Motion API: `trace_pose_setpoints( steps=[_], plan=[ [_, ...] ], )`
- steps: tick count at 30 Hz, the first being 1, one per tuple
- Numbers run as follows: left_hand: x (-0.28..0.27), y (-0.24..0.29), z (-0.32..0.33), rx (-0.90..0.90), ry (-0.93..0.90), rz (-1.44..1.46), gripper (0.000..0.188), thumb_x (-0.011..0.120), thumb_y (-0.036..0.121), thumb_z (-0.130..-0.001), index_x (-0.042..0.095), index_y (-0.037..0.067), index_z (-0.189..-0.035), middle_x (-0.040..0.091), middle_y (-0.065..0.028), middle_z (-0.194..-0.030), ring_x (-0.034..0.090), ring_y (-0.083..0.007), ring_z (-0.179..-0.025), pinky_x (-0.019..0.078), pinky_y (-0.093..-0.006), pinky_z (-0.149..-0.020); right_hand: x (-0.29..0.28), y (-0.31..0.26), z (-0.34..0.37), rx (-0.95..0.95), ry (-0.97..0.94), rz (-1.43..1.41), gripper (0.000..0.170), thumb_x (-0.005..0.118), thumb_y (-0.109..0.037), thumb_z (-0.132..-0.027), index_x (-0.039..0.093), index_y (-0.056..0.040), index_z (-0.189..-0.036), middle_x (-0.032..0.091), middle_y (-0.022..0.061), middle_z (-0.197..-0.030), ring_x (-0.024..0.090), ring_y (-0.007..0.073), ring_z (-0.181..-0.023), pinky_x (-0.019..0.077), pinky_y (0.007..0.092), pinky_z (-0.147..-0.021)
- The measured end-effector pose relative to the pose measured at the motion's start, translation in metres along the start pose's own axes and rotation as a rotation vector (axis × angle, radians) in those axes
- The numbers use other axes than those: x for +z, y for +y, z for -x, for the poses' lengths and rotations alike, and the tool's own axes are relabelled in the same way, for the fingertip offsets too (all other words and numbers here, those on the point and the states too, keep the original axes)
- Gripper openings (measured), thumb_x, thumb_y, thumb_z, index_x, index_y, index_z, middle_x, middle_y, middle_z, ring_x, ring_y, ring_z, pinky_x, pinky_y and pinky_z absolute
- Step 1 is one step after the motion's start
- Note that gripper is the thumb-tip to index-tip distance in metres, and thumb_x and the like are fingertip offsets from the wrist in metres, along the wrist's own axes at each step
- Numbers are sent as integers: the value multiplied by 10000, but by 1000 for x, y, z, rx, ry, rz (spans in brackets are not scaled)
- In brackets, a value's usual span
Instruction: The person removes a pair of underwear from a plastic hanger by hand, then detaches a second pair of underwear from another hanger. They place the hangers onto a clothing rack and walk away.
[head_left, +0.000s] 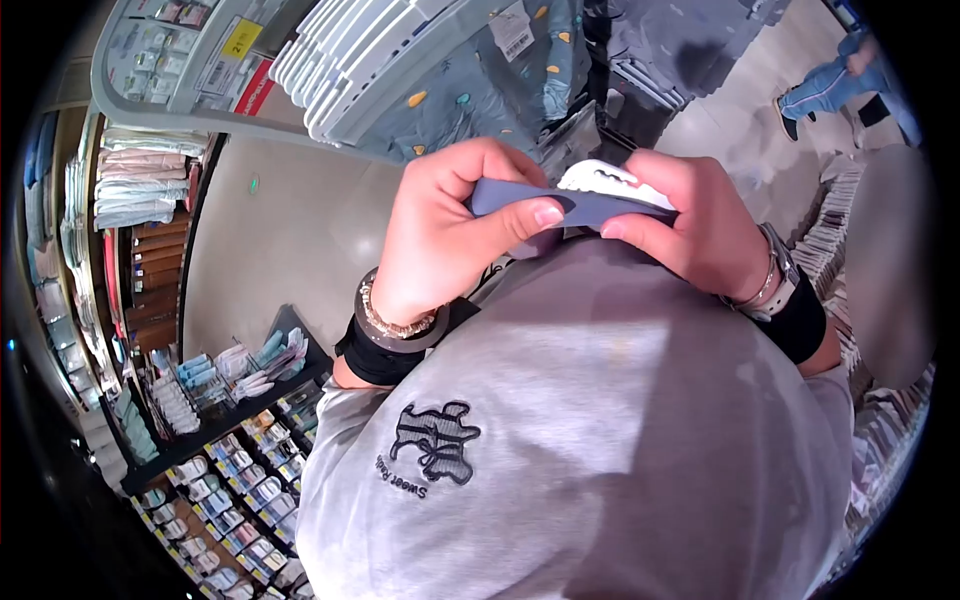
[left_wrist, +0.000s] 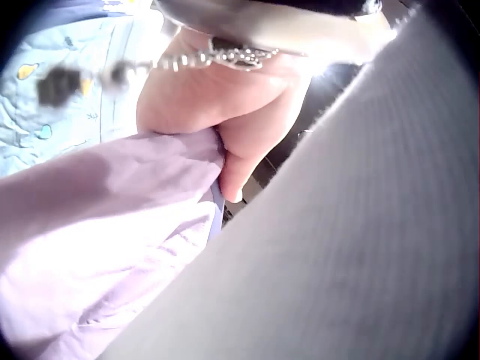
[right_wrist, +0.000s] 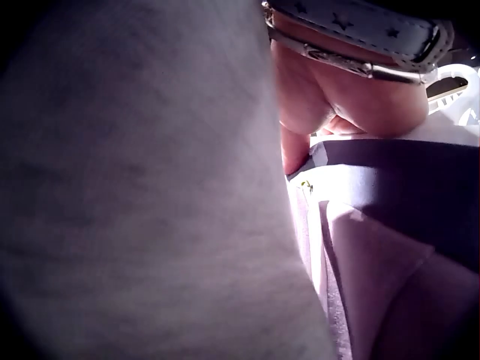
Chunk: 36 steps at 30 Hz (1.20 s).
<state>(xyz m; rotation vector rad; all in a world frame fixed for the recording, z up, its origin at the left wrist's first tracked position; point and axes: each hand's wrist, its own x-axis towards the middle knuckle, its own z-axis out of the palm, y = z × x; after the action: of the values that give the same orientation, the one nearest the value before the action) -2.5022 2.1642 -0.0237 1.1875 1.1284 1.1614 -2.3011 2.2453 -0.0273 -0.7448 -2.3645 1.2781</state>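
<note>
Both hands hold up a lilac garment point(left_wrist: 112, 217) by its blue-grey band point(head_left: 610, 211), close in front of the chest. My left hand point(head_left: 455, 225) pinches one end, its thumb lying along the near side of the band. At the other end my right hand point(head_left: 705, 220) grips the band, thumb in front and fingers behind. A white plastic hanger point(head_left: 600, 177) shows above the band, its far end tucked under the right fingers. Below the left hand, lilac cloth hangs down in the left wrist view. The right wrist view shows the band point(right_wrist: 405, 187) in shadow above lilac folds.
Just ahead hangs a rack of patterned blue-grey clothes point(head_left: 470, 100) on white hangers point(head_left: 345, 60). Shelves of folded clothes point(head_left: 150, 180) stand at the left, with small packaged goods point(head_left: 240, 500) below. Another person's legs point(head_left: 830, 85) appear at the far right.
</note>
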Motion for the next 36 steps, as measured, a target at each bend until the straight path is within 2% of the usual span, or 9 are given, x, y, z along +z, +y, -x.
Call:
trace_pose_setpoints(
  steps=[2,5,8,14,20,26,29,32,36],
  plan=[
    [1,0,0,-33,4,112,146,638,24,-748,499,1,-712,586,-89,-829,529,-97,-762,412,-222,-653,-1,-2,1,38,-10,-1,238,641,-183,-704,523,6,-789,500,171,-624,468,325,-548,375,336,-508],
    [3,-7,-1,101,7,94,136,630,26,-757,499,4,-725,589,-94,-845,529,-99,-760,418,-225,-655,4,2,3,9,67,-50,243,650,-177,-707,513,6,-789,498,159,-618,457,298,-535,385,311,-519],
    [3,-11,-1,138,2,123,129,622,43,-769,501,9,-738,588,-99,-858,530,-103,-757,422,-227,-661,6,4,5,16,94,-85,255,669,-165,-696,504,3,-794,500,142,-626,456,274,-538,392,289,-527],
    [5,-19,-1,72,-48,424,147,596,83,-797,464,29,-763,584,-115,-875,526,-103,-750,425,-219,-662,9,6,8,-98,160,-87,264,693,-165,-690,509,-13,-802,489,98,-628,453,213,-539,382,264,-517],
    [8,-19,1,63,-63,539,142,585,65,-798,454,35,-751,580,-113,-867,527,-103,-758,426,-216,-656,14,7,9,-98,156,-158,247,690,-156,-699,515,-12,-796,492,67,-617,440,145,-536,373,248,-509],
    [7,-20,4,36,-104,631,105,583,67,-799,487,30,-779,581,-107,-869,530,-106,-764,427,-216,-661,17,6,9,-122,181,-119,254,697,-153,-688,496,-13,-758,451,59,-591,397,131,-511,347,245,-478],
    [7,-20,5,39,-78,614,94,588,59,-794,500,23,-791,591,-96,-848,538,-102,-765,431,-213,-671,17,7,8,-138,186,-106,272,701,-155,-684,471,-12,-714,424,59,-569,370,128,-498,333,246,-463],
    [9,-11,9,40,36,400,179,618,95,-776,444,61,-757,580,-126,-820,541,-141,-764,414,-255,-680,17,9,9,-120,187,-99,285,697,-154,-686,450,-11,-680,408,62,-553,355,134,-491,328,249,-457],
    [8,-11,11,155,100,236,182,634,10,-742,459,53,-768,601,-110,-795,573,-131,-752,443,-228,-656,17,1,9,-106,196,-60,252,691,-152,-693,482,-10,-694,421,77,-548,390,139,-482,329,257,-453]
  ],
)
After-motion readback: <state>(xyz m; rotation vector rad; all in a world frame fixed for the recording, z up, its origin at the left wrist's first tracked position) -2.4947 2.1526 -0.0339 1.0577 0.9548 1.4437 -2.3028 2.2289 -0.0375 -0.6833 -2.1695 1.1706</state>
